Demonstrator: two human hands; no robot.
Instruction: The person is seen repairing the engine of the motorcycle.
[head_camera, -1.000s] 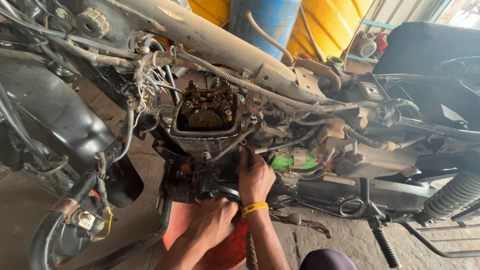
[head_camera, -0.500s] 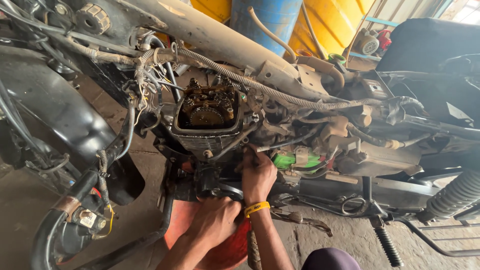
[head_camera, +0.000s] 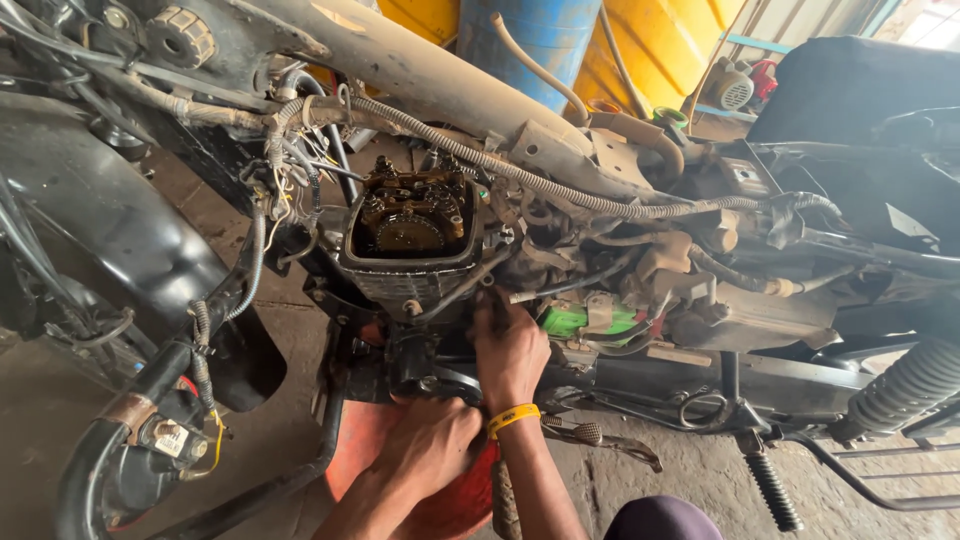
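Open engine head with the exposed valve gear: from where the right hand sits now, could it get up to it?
Probably yes. The right hand rests just below the open engine head, whose top is uncovered; only thin cables cross between them.

One view only, worn on the head. Looks down and forward at the stripped motorcycle engine (head_camera: 412, 235) from close above, near enough that frame tubes and cables fill the picture. Faces the open cylinder head almost square on. Left hand (head_camera: 425, 450) and right hand (head_camera: 510, 345) enter from the bottom edge. Concrete floor (head_camera: 40, 430) below; blue and yellow drums (head_camera: 560, 30) beyond.
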